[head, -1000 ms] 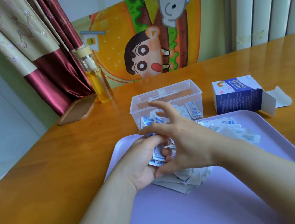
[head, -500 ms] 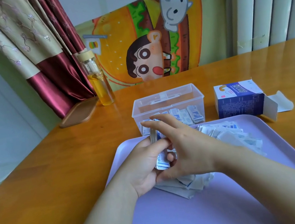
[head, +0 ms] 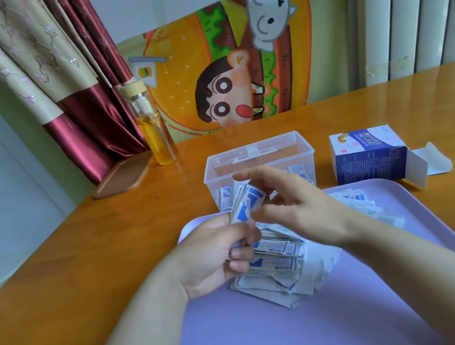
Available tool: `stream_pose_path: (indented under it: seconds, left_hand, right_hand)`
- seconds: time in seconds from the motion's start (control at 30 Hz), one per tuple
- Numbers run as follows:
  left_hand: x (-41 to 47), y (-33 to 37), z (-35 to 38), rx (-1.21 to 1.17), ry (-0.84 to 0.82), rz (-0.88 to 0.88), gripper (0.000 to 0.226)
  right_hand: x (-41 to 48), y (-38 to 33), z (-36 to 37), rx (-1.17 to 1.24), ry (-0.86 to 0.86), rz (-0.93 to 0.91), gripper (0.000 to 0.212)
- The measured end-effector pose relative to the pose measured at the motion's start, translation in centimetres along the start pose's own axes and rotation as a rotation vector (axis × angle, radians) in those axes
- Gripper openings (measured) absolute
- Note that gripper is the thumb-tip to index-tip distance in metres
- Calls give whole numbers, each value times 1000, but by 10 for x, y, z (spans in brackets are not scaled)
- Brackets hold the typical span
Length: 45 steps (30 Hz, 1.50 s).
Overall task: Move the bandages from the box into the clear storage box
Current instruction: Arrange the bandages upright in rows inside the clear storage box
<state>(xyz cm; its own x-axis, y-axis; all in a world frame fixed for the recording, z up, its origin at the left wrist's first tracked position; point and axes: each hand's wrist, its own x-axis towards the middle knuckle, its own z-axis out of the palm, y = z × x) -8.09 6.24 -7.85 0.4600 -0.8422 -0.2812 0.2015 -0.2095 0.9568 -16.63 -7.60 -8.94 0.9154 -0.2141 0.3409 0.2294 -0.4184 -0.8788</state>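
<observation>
Many small wrapped bandages (head: 279, 266) lie in a loose pile on the purple tray (head: 280, 339). A few are already inside the clear storage box (head: 257, 158), which stands just behind the tray. The blue cardboard box (head: 370, 160) lies to the right of it, with its end flap open.

The left hand (head: 219, 253) grips a small stack (head: 246, 204) of bandages at its lower end, with fingers and thumb curled around it. The stack stands up and fans a little at the top. The right hand (head: 298, 202) hovers beside the stack with its fingers spread and closed on nothing. It is blurred, so it cannot be told whether the thumb touches the stack.

The bandages look very light, thin and flexible, and their paper wrappers probably slide easily on each other. A stack pinched at one end only may therefore fan out or drop pieces. It seems safer to square the edges first, then squeeze the stack across its flat faces near the middle before it goes into the clear storage box.
</observation>
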Motion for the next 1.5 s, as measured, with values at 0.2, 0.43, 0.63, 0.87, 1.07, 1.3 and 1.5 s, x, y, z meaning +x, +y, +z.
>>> stream_pose_path:
  seconds: [0.2,0.43,0.63,0.87,1.07,1.3,1.5]
  left_hand:
    - [6,13,-2,120,-124,-32,19]
    - [29,64,12,895,209,346,31]
    - [72,120,24,1014,430,673,9]
    - [140,125,22,901,226,487,10]
    - [180,100,10,666,49,149,18]
    - [201,83,8,594,-26,-106,12]
    - [209,77,21,738,-39,-183,13]
  right_hand:
    - [4,-3,-10,117,50,11,16]
    - [33,-30,-46,-358,351,-52,14]
    - [75,-48,-86,-573,507,-41,20]
    - [115,-11,-117,-587,432,218,30]
    - [128,15,-118,-834,170,360,27]
    - [130,37,-110,-996,4,383,33]
    - [128,48,-115,-940,108,326,35]
